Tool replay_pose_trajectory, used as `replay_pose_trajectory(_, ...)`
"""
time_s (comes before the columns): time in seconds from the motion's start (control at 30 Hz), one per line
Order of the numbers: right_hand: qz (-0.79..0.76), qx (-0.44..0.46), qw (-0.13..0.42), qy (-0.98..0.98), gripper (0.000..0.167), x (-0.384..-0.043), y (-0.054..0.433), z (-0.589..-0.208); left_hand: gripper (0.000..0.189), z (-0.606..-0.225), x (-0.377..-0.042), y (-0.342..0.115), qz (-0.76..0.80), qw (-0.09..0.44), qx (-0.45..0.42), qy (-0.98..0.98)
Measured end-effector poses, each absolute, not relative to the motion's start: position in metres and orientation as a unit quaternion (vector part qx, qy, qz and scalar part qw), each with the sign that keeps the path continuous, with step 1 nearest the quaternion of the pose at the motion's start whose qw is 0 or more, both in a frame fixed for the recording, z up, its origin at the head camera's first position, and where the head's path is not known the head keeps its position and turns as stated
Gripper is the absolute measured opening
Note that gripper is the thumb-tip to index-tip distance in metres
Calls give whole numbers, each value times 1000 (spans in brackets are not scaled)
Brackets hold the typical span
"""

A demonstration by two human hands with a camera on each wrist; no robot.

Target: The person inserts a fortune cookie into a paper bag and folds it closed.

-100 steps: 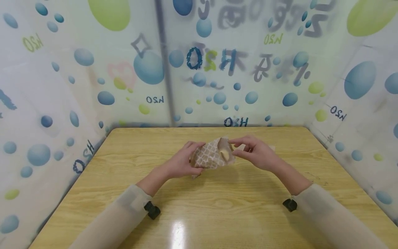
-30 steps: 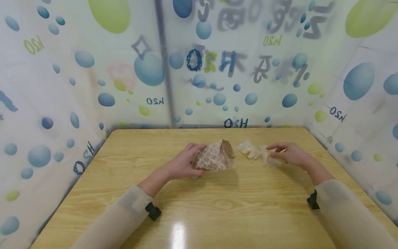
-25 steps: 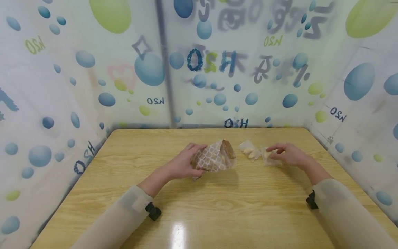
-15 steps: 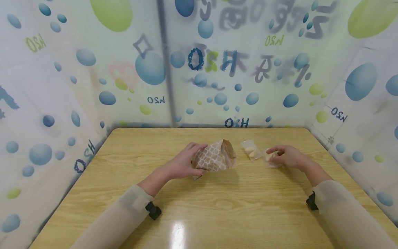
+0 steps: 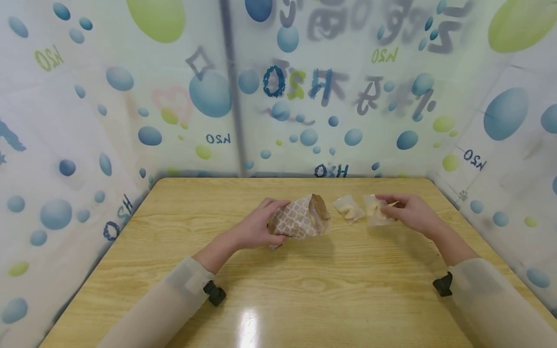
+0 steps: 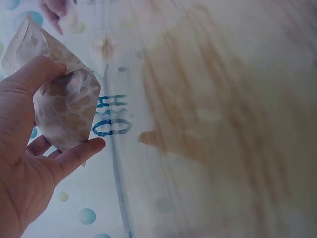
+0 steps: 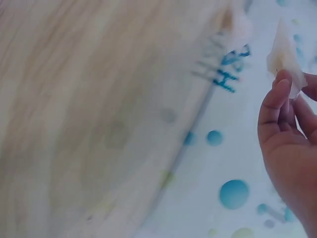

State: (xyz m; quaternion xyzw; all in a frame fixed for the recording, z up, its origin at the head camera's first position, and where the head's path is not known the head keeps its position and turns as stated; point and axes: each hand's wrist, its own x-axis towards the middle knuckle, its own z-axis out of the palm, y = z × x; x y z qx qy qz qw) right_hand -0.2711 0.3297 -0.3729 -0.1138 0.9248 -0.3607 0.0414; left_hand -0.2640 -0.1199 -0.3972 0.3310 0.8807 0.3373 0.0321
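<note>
My left hand [image 5: 257,227] grips a brown paper bag [image 5: 294,218] with a white lattice print, its mouth gaping to the right. In the left wrist view the thumb and fingers curl round the same paper bag [image 6: 69,99]. With my right hand [image 5: 411,212] I pinch a small clear packet [image 5: 375,213] holding pale yellowish pieces, raised a little off the table. The right wrist view has that packet [image 7: 286,57] between thumb and fingertips. A second clear packet [image 5: 349,210] with similar pieces lies on the table, between the bag and the right hand.
The wooden table [image 5: 278,290] reaches back to a pale curtain [image 5: 278,145] printed with blue and green dots. Curtain walls also stand on the left and right. A dark wrist device [image 5: 214,293] sits on each sleeve.
Over the last half second my right hand has lifted the right-hand packet. Earlier that hand was at the bag's mouth, then moved right to the packets. The left hand keeps its grip on the bag.
</note>
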Motion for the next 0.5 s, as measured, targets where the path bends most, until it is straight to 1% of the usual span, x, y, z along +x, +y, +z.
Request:
replay_pose_trajectory(0.13,-379,-126,37,916,51,-264,314,-362,92,-397,-264,-120,334,30,333,882)
replay_pose_trajectory(0.33,-418,-146,43,896,48,-252,290,-343,92,-397,-264,-120,334,32,333,881)
replay_pose_trajectory(0.5,-441,-176,50,879,42,-241,269,-328,93,-396,-264,-120,337,35,335,879)
